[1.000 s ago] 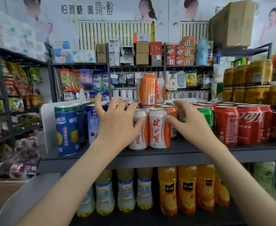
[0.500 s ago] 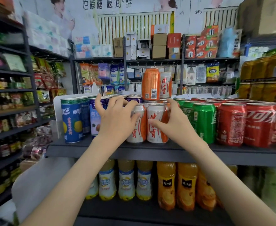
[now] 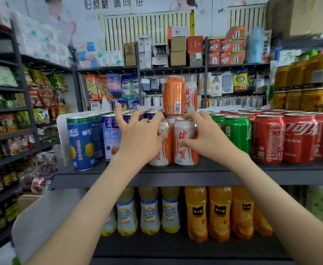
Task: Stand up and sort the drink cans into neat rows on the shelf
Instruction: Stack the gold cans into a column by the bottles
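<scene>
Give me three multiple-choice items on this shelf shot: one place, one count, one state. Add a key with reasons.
1. The green cans stand:
A) between the white-and-orange cans and the red cans
B) at the far left end
C) one level down

2. Cans stacked on top of the row:
A) one
B) two
C) four

3. Both hands:
A) hang free
B) hold bottles
C) each grip a front white-and-orange can

Key:
1 A, white-and-orange cans sit on their left and red cans on their right.
2 B, one orange can and one white can stand up there.
3 C, the left hand curls round the left front can, and the right hand round the right front can.
</scene>
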A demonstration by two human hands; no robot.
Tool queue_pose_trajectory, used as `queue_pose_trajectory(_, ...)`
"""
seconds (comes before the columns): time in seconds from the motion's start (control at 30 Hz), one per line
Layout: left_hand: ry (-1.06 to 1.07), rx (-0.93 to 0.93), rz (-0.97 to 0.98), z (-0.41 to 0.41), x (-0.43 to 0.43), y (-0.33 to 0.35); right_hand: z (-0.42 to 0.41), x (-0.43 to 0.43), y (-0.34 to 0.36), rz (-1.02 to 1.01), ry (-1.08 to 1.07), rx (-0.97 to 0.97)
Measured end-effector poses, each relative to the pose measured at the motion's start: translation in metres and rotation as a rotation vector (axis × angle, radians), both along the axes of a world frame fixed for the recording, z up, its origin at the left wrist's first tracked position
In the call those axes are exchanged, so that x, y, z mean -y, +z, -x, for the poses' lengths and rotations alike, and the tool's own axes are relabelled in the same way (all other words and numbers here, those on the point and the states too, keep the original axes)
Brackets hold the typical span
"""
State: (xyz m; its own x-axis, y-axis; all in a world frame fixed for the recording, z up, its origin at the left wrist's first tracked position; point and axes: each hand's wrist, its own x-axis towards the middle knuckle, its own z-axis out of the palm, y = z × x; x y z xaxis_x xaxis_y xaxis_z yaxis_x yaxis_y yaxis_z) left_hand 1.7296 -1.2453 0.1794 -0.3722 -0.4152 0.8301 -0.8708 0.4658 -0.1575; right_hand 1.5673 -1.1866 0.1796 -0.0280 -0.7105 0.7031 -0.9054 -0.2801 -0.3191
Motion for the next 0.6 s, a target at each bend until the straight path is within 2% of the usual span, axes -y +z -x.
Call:
queue_pose_trajectory(0.2,-0.093,-0.076,-0.102,0.001,0.002,0.006,0.009,-0.007,0.005,-0.054,-0.036,-0.023)
queue_pose_trajectory(0.4,-0.142,-0.104,-0.115,0.003,0.001,0.007,0.016,-0.012,0.007,-0.071,-0.113,-0.095)
queue_pose_trajectory(0.6,-0.2,-0.11,-0.132,0.017,0.0,0.008,0.021,-0.016,0.012,-0.083,-0.251,-0.319)
